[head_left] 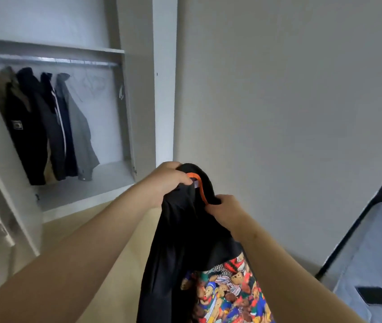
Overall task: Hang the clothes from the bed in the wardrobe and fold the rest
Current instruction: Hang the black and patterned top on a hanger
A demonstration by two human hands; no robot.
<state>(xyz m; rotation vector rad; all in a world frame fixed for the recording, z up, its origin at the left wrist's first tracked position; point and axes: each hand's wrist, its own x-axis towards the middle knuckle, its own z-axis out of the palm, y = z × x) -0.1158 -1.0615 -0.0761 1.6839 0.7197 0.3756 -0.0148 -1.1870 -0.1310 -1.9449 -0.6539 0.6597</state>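
At its collar (197,170), left hand (166,180) and right hand (227,209) fingers (215,206) clamp black garment (180,231).

We hold a black garment (180,229) up by its neck, right of the open wardrobe (136,101) and nearer than it. Our left hand (166,180) grips the top of the collar, and our right hand (226,209) pinches the cloth beside an orange curved strip (200,190) there. A teddy-bear print panel (229,292) shows low on the cloth. Inside the wardrobe, dark jackets (45,127) hang from the rail (80,62), left of bare wire hangers (92,85).
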